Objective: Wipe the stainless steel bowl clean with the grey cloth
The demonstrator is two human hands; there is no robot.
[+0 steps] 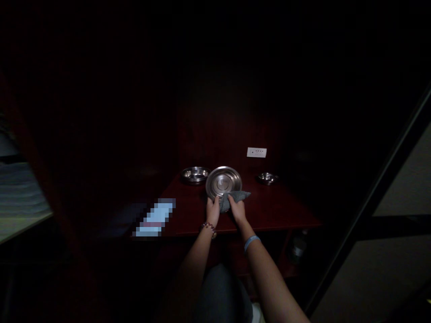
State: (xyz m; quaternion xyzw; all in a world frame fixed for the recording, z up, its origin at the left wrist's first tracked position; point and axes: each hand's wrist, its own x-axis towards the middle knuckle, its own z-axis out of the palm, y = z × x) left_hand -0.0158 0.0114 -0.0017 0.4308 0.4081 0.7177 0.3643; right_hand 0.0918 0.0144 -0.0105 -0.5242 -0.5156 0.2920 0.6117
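A round stainless steel bowl point(224, 179) is tilted up, its hollow side towards me, above the dark red tabletop point(191, 215). My left hand point(212, 210) grips its lower left rim, thumb on the inside. With a grey cloth point(239, 196) under its fingers, my right hand point(237, 208) is closed at the lower right rim, thumb pressing the cloth against the bowl. One end of the cloth sticks out to the right. The fingers behind the bowl are hidden.
Another steel bowl point(195, 175) sits at the back left, and a smaller steel bowl point(268, 178) at the back right. A white socket panel point(257, 152) is on the back wall. A bottle point(299, 246) stands below the tabletop, and a blurred bright rectangle point(155, 218) lies left.
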